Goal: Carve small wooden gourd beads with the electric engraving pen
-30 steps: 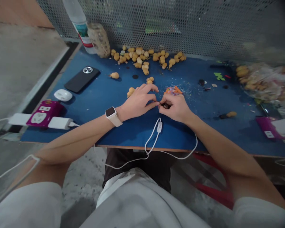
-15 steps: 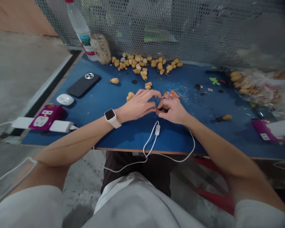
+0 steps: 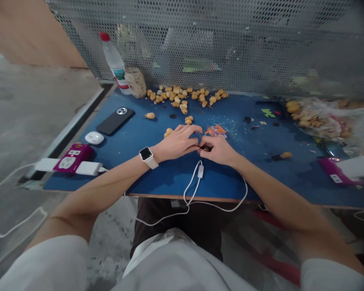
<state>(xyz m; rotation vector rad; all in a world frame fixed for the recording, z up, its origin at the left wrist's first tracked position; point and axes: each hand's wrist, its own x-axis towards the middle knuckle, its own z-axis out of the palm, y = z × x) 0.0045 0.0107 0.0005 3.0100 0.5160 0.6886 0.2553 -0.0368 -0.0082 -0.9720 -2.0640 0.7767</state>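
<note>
My left hand (image 3: 177,143) and my right hand (image 3: 216,150) meet above the blue table (image 3: 157,178). Between their fingertips is a small dark piece (image 3: 206,148), mostly hidden by my fingers. Its exact shape is hard to make out. Just beyond my hands lies a scatter of orange and purple scraps (image 3: 215,130). A tan gourd-shaped nut (image 3: 169,131) sits by my left fingers, and a larger heap of these nuts (image 3: 182,97) lies toward the back. My left wrist wears a white-strapped smartwatch (image 3: 147,157).
A white cable (image 3: 197,182) loops over the table's front edge below my hands. At left are a black phone (image 3: 115,121), white earbud case (image 3: 94,138) and magenta power strip (image 3: 73,158). A water bottle (image 3: 115,62) and perforated metal screen (image 3: 200,48) stand behind; a plastic bag of nuts (image 3: 318,121) lies right.
The whole scene has shifted lower in the view as my head tilted up. My hands stay together around the small dark piece, with my fingers slightly repositioned.
</note>
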